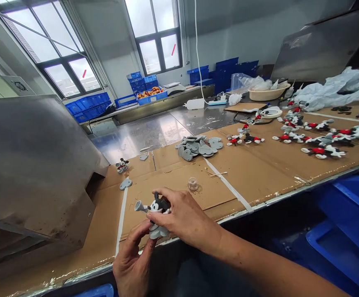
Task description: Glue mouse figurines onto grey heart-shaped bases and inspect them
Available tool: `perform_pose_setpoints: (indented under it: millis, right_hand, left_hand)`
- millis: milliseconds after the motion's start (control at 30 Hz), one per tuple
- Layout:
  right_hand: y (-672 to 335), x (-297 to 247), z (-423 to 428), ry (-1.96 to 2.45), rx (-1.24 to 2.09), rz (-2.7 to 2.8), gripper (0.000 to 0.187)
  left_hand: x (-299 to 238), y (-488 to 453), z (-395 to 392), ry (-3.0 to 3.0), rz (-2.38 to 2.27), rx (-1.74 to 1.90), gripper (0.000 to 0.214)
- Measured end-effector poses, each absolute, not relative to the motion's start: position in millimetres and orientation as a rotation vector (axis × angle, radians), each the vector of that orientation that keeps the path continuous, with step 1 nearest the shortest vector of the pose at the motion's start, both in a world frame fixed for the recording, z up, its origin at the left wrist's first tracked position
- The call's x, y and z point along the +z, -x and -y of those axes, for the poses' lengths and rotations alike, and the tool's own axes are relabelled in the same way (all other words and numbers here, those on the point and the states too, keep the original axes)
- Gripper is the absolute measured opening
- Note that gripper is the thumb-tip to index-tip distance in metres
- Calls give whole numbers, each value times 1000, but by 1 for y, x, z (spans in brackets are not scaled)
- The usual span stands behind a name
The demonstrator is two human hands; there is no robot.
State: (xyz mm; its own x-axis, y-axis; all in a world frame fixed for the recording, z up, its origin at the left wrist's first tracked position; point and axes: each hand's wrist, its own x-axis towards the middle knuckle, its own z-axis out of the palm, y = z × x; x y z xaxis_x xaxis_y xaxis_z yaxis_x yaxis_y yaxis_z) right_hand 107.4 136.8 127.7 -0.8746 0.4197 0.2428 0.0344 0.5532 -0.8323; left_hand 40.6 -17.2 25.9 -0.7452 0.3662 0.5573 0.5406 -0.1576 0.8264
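Between my two hands, just over the near edge of the cardboard, is a black-and-white mouse figurine (155,205) with a grey megaphone (140,206) at its front. My right hand (179,210) grips the figurine around its head and upper body. From below, my left hand (136,251) pinches its grey base (159,232) between thumb and fingers. Parts of the figurine's body are hidden behind my fingers. A small clear round cup (193,184) stands on the cardboard beyond my right hand. To the left lies a loose grey heart-shaped base (126,184), with a similar finished-looking figurine (121,165) upright behind it.
A heap of grey bases (194,147) lies farther back. Several red-and-black figurines (324,152) lie at the right. Cotton swabs (216,173) rest near white tape. A metal cabinet (34,173) borders the left; blue bins (346,235) stand below the table at right.
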Motion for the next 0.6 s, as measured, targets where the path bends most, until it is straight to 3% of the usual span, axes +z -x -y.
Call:
perform_pose_setpoints:
  millis: [133, 267, 433, 600]
  right_hand:
    - [-113, 128, -140, 337, 1376, 2306, 42]
    - [-131, 123, -145, 271, 1695, 2064, 58]
    - [-165, 105, -146, 243, 1747, 2005, 54]
    - [-183, 99, -142, 304, 1674, 2063, 32]
  left_hand:
    - [29, -43, 15, 1112, 1905, -1941, 21]
    - [31, -45, 12, 1007, 1822, -2058, 17]
    - [29, -49, 8, 1066, 1655, -2185, 22]
    - [33, -59, -2, 1068, 1689, -2210, 19]
